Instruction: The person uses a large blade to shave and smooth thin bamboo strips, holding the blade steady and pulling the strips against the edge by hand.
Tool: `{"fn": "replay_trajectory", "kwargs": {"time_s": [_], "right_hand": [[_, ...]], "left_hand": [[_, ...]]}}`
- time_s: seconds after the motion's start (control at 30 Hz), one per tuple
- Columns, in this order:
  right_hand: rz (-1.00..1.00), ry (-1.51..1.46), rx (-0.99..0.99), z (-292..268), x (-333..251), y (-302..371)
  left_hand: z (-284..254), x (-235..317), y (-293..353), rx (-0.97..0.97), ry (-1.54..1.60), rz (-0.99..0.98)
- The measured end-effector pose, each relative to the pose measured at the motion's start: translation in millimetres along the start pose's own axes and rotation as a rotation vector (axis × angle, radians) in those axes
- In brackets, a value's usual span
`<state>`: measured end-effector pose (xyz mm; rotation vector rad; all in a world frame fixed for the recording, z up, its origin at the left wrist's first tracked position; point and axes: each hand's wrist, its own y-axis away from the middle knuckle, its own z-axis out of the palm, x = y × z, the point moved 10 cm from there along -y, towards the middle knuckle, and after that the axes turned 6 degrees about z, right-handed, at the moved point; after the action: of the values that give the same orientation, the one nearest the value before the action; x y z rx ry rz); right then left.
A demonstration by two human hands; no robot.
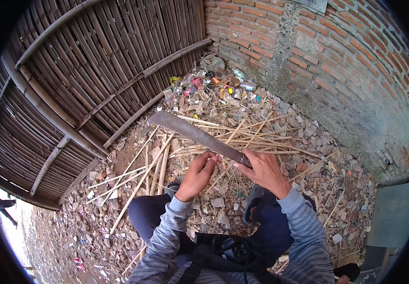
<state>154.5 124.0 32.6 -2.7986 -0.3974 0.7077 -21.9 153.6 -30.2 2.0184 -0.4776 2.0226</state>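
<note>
In my right hand point(264, 171) is the handle of a machete point(185, 130). Its long, dark, worn blade slants up to the left, with the broad end farthest from me. My left hand point(197, 175) is closed just below the blade, near the handle end. Thumb and fingertips pinch together there, and whatever they hold is too small to make out. Beyond and beneath the machete, split bamboo strips point(275, 138) lie in a loose pile. More strips lie at my left beside my knee.
Rubble and stones point(327, 199) cover the ground, with coloured litter point(218, 87) heaped in the far corner. A bamboo-slat wall point(95, 57) stands at left, a brick wall point(337, 52) at right. A grey-green panel point(396, 215) is at lower right. Someone's dark-clad leg point(6, 208) shows at far left.
</note>
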Motion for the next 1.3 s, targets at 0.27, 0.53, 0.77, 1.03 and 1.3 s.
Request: {"fn": "replay_trajectory", "kwargs": {"time_s": [0.27, 0.53, 0.77, 1.03, 1.3], "right_hand": [[0.043, -0.181, -0.072, 25, -3, 3], [-0.06, -0.192, 0.054, 30, 6, -2], [-0.001, -0.124, 0.002, 33, 7, -6], [-0.04, -0.029, 0.077, 31, 8, -7], [0.312, -0.091, 0.193, -10, 92, -24]], "left_hand": [[-1, 7, 4, -0.001, -0.162, 0.04], [11, -5, 10, -0.096, 0.188, -0.207], [7, -3, 8, -0.071, 0.147, -0.116], [4, -6, 5, -0.061, 0.084, -0.063], [5, 41, 31, -0.137, 0.092, -0.099]]}}
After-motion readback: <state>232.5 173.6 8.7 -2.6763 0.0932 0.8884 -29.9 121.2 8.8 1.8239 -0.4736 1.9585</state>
